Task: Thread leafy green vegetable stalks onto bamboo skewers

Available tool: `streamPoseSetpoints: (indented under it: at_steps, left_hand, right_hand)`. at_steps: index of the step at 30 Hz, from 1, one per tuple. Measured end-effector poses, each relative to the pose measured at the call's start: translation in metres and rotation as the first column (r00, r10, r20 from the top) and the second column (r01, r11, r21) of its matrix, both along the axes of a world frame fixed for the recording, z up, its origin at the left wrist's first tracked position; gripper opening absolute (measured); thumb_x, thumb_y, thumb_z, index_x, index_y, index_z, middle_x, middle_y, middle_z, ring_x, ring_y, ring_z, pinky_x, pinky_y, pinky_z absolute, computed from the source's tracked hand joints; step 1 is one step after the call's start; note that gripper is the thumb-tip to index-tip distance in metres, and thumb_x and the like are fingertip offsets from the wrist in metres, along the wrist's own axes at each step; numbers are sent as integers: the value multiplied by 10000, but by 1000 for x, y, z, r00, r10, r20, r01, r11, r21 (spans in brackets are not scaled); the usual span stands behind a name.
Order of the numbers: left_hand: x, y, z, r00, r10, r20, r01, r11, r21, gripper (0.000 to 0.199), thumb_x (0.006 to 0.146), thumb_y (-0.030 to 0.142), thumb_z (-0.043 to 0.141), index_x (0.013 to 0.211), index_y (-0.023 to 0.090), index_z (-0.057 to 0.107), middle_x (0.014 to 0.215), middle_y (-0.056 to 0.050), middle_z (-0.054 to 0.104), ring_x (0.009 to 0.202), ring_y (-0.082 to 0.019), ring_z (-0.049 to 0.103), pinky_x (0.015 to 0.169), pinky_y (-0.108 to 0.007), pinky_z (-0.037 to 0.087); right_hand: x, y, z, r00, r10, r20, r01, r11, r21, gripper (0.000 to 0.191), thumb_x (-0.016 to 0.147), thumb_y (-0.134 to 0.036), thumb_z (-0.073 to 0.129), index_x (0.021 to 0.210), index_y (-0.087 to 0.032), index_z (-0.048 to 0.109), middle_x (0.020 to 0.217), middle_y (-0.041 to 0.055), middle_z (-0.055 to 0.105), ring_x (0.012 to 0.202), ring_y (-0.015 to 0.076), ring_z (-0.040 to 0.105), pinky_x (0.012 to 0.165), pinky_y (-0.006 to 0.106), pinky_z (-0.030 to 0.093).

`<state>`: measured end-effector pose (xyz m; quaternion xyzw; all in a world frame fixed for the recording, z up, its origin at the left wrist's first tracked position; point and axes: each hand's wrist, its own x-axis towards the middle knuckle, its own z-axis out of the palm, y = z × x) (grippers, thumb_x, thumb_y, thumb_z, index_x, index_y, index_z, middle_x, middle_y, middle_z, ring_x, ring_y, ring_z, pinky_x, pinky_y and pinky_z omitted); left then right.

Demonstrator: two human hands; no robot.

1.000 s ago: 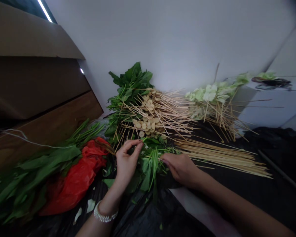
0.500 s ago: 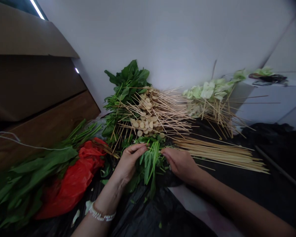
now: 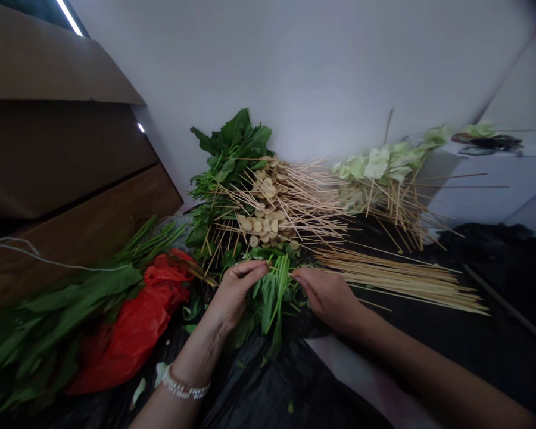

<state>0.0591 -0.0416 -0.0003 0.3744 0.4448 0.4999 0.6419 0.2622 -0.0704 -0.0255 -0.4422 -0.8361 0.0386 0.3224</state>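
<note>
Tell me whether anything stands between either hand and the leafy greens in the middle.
Nothing visible does. The left hand pinches at the stems of the leafy greens, and the right hand is close on their other side. The sliced pieces lie beyond.

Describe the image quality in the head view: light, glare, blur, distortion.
Head view: dim overall; bright glare strip at upper left; pale cabbage pieces on wooden skewers look soft; wide-angle stretch toward the edges; black plastic sheet loses detail in shadow.
</note>
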Motion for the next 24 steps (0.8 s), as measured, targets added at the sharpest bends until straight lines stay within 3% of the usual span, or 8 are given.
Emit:
streamPoseSetpoints:
  at_steps: [16,24]
  left_hand:
    - [1,4,-7,987,66,-147,-44,987,153,257,499,298,902,698,182,789,756,-41,762,711,-150,656,748,-258,493]
    - [3,0,-3,999,2,-37,-3,1000,-25,310,443,279,927,688,173,769,685,-7,735,625,-122,636,658,-236,488]
  right_hand:
    - [-5,-3,0,1000,-21,13,22,997,-71,258,986,-194,346,967,-183,604,828,50,706,774,175,674,687,256,454]
    - [-5,-2,-3,1000,9,-21,-10,999,-47,250,980,-176,345,974,-177,596,847,62,702,793,175,668,706,255,461]
